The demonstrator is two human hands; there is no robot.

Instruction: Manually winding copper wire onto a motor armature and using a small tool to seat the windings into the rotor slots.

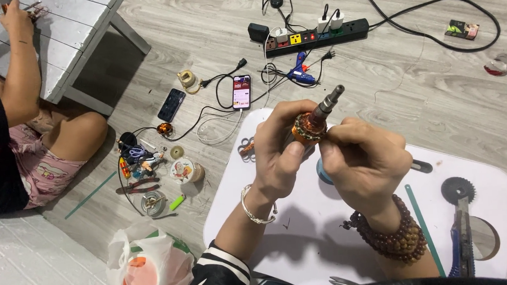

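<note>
My left hand (280, 152) and right hand (361, 160) both clamp the motor rotor (310, 125), held above the white worktop (305, 238). Risk: fingertip pressure may nick its copper windings; a slip drops it near the power strip (317, 36).

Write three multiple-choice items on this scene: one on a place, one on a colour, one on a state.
1. Where does the glue gun lie?
A. On the floor by the power strip
B. On the white lap table
C. In the plastic bag

2. What colour is the lighter on the floor?
A. Red
B. Green
C. Black

3. How is the motor armature held?
A. Lying free on the table
B. By the left hand alone
C. Between the left hand and right hand

Answers:
1 A, it rests on the wood floor just below the strip.
2 B, its body is bright green.
3 C, fingers of both hands close around its copper windings.
</note>
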